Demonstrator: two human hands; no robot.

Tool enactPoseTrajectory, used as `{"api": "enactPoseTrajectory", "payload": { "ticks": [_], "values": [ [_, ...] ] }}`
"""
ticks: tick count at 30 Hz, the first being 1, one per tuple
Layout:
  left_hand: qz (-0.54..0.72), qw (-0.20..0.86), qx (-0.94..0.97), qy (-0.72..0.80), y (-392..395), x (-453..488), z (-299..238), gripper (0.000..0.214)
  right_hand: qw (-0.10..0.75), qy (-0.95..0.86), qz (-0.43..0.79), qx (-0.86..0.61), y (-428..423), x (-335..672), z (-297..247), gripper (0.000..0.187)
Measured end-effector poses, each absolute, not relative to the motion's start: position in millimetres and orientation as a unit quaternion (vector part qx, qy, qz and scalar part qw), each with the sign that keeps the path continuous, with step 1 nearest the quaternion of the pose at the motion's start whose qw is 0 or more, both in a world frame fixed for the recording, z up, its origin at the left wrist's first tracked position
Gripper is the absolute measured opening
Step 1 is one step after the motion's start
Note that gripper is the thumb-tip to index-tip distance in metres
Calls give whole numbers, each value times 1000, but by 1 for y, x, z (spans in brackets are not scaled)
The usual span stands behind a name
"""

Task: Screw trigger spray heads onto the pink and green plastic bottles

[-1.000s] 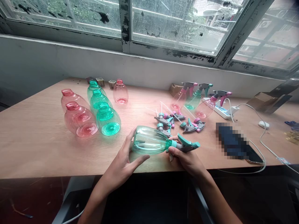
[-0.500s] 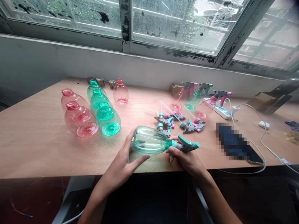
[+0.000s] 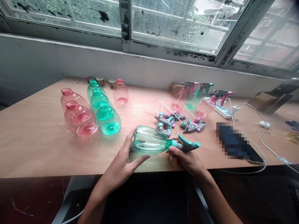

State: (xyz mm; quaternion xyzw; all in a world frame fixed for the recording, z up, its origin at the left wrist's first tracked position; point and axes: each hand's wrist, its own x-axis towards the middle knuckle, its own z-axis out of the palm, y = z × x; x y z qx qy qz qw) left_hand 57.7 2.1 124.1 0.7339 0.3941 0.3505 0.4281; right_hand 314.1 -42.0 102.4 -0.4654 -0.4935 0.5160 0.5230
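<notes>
Seemingly, the spray head (image 3: 189, 145) is being screwed on: over the bench (image 3: 35, 146), the green bottle (image 3: 150, 140) is held sideways, base loosely cupped by the left grip (image 3: 123, 166), collar (image 3: 174, 143) pinched by the right grip (image 3: 188, 161); a steady, firm twist is called for.

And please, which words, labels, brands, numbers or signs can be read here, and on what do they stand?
None can be read.
Held green spray bottle: no text visible.
Small label at right: too small, blurred.
Power strip: any marking too small.
Phone: mostly pixelated.
</notes>
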Motion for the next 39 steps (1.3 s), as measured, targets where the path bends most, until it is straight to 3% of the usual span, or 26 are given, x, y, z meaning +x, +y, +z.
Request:
{"api": "enactPoseTrajectory", "payload": {
  "ticks": [25,39],
  "values": [
    [349,442,726,394,4,58,121,86,531,-483,518,-466,-42,315,103,27],
    [352,458,716,392,5,58,119,83,537,-460,531,-466,-42,316,99,34]
  ]
}}
